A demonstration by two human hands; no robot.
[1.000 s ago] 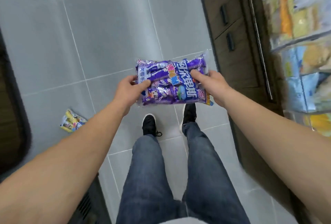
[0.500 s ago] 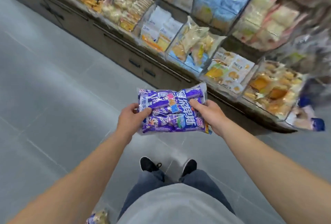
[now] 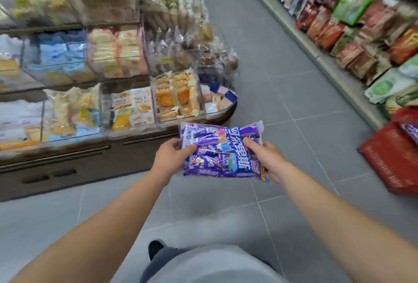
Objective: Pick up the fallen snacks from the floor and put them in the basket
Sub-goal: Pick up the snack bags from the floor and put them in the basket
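a: status of the hands?

b: left hand [image 3: 173, 157] grips the near-left edge of the purple snack bag [image 3: 222, 150], thumb on top, fingers curled beneath. right hand [image 3: 268, 159] pinches the right edge the same way, thumb laid across the print.

a: bag location?

b: held flat in the air between both hands, at about twelve o'clock from the body, above the grey tiled floor [image 3: 282, 92], not touching it.

a: basket?

b: red basket [image 3: 393, 158] sits on the floor at two o'clock, well apart from the bag; a purple item shows inside at its far edge.

a: surroundings?

b: display bins of wrapped pastries [image 3: 133, 110] at ten o'clock, blurred. shelf of bagged snacks [image 3: 352, 20] at one to two o'clock. one dark shoe [image 3: 155, 247] visible at six o'clock.
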